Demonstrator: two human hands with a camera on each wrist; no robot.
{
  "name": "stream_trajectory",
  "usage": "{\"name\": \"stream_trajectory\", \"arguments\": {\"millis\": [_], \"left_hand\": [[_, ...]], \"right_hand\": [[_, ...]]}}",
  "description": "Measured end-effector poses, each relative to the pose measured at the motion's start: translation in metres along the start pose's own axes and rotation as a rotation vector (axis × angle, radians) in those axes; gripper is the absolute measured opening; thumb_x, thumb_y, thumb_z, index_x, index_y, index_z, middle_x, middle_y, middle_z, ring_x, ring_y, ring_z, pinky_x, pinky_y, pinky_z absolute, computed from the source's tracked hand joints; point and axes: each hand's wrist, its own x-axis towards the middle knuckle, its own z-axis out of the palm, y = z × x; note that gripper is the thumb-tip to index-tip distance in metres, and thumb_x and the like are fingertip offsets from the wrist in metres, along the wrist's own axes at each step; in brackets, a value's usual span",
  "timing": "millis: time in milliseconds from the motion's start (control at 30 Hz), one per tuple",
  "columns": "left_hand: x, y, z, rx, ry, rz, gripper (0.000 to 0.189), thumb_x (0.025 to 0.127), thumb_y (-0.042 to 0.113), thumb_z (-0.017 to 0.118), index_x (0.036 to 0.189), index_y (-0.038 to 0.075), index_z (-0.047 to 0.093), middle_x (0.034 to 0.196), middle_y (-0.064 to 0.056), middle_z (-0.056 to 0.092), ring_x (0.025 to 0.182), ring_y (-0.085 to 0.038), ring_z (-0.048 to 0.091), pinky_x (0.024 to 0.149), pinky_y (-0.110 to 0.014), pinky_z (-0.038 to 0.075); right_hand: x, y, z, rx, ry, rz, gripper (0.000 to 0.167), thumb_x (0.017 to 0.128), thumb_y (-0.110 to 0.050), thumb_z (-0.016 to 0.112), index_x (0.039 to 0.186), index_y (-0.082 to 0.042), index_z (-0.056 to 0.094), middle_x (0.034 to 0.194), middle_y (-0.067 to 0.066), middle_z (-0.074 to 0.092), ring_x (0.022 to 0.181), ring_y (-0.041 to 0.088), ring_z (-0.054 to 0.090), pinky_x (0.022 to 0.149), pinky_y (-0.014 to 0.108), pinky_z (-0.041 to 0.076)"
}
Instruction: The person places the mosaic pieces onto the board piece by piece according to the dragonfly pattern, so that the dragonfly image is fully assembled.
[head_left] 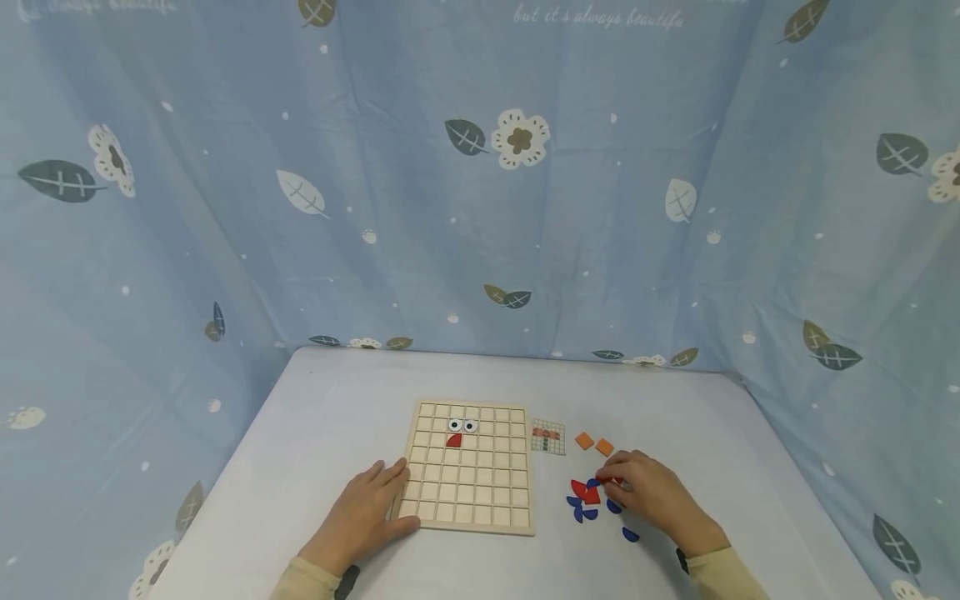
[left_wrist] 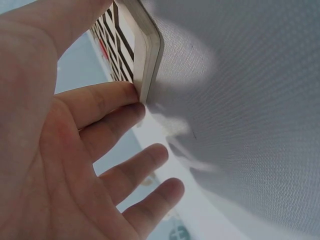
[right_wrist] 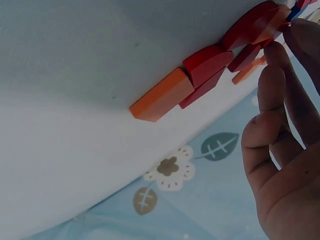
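Note:
A square wooden grid board (head_left: 474, 528) lies on the white table. My left hand (head_left: 365, 511) rests at its lower left corner, thumb along the near edge and fingers at the left side. In the left wrist view, the index and middle fingertips touch the board's rim (left_wrist: 150, 55), the other fingers spread loosely. Two eye pieces (head_left: 462, 426) and a red quarter-round piece (head_left: 453, 441) lie on the board. My right hand (head_left: 651, 490) bends its fingers over the loose pieces, fingertips right at a red piece (right_wrist: 252, 27); I cannot tell whether they pinch it.
A small pattern card (head_left: 548, 437) lies right of the board, with two orange squares (head_left: 584, 441) beyond it. Several blue half-round pieces (head_left: 631, 535) and red pieces (head_left: 592, 496) lie loose near the right hand. A blue printed curtain (head_left: 420, 250) surrounds the table.

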Motion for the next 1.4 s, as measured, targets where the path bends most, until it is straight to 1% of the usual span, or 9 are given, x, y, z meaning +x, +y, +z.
{"name": "stream_trajectory", "arguments": {"millis": [100,233,467,600,800,967,1167,1300,1400], "left_hand": [[0.0,0.0,0.001,0.006,-0.001,-0.002,0.08,0.084,0.053,0.078,0.14,-0.001,0.058,0.15,-0.015,0.052,0.137,-0.046,0.044,0.111,-0.061,0.039],[0.0,0.0,0.0,0.009,-0.002,-0.008,0.081,0.083,0.053,0.078,0.14,-0.001,0.058,0.15,-0.015,0.052,0.137,-0.046,0.044,0.111,-0.061,0.039],[0.0,0.0,0.001,0.008,0.003,-0.006,0.081,0.083,0.053,0.079,0.139,-0.001,0.059,0.149,-0.015,0.052,0.137,-0.046,0.045,0.111,-0.061,0.039],[0.001,0.0,0.001,0.012,-0.002,-0.009,0.081,0.082,0.054,0.079,0.139,-0.001,0.059,0.149,-0.015,0.052,0.137,-0.046,0.045,0.111,-0.061,0.039],[0.001,0.0,0.002,0.031,-0.002,-0.007,0.082,0.083,0.055,0.078,0.14,0.0,0.059,0.149,-0.014,0.052,0.137,-0.045,0.045,0.111,-0.06,0.04],[0.001,0.0,0.002,0.026,0.002,-0.003,0.082,0.082,0.055,0.079,0.14,0.0,0.059,0.149,-0.014,0.053,0.137,-0.045,0.045,0.111,-0.061,0.04],[0.001,0.0,0.0,0.022,0.001,-0.001,0.082,0.082,0.055,0.079,0.14,0.0,0.059,0.149,-0.015,0.053,0.137,-0.045,0.045,0.111,-0.061,0.04],[0.001,0.001,0.0,0.024,-0.006,-0.005,0.082,0.082,0.055,0.078,0.14,0.0,0.059,0.15,-0.014,0.052,0.137,-0.045,0.045,0.111,-0.06,0.04],[0.001,0.001,-0.001,0.024,-0.007,-0.01,0.083,0.082,0.055,0.079,0.14,0.0,0.059,0.149,-0.014,0.052,0.137,-0.045,0.045,0.111,-0.06,0.04]], "right_hand": [[0.002,-0.001,0.002,-0.027,0.001,-0.005,0.016,0.085,-0.024,0.084,0.1,-0.021,0.081,0.098,-0.014,0.065,0.096,0.011,0.06,0.092,0.039,0.058],[0.005,-0.001,0.003,-0.042,0.002,-0.009,0.021,0.085,-0.025,0.084,0.105,-0.02,0.081,0.099,-0.012,0.065,0.094,0.01,0.059,0.091,0.039,0.059],[0.009,-0.002,0.006,-0.055,0.027,0.003,0.026,0.083,-0.024,0.085,0.107,-0.017,0.079,0.092,-0.009,0.062,0.08,0.01,0.053,0.082,0.036,0.06],[0.011,-0.004,0.008,-0.073,0.041,-0.003,0.028,0.082,-0.024,0.086,0.107,-0.017,0.078,0.09,-0.008,0.061,0.077,0.009,0.052,0.078,0.032,0.06],[0.012,-0.004,0.01,-0.073,0.043,0.003,0.025,0.082,-0.024,0.086,0.104,-0.019,0.078,0.085,-0.011,0.057,0.073,0.007,0.049,0.07,0.026,0.057],[0.013,-0.002,0.01,-0.046,0.025,0.029,0.025,0.081,-0.024,0.086,0.104,-0.018,0.078,0.09,-0.009,0.06,0.074,0.008,0.051,0.074,0.029,0.059],[0.015,-0.001,0.008,-0.015,-0.007,0.046,0.025,0.082,-0.024,0.086,0.104,-0.017,0.077,0.094,-0.006,0.062,0.078,0.012,0.054,0.082,0.038,0.061],[0.016,0.0,0.006,0.001,-0.025,0.043,0.023,0.083,-0.023,0.085,0.103,-0.017,0.076,0.093,-0.007,0.062,0.079,0.013,0.054,0.083,0.041,0.061],[0.017,0.001,0.007,0.001,-0.024,0.033,0.021,0.083,-0.023,0.085,0.101,-0.018,0.076,0.091,-0.008,0.061,0.077,0.012,0.053,0.08,0.038,0.061]]}}
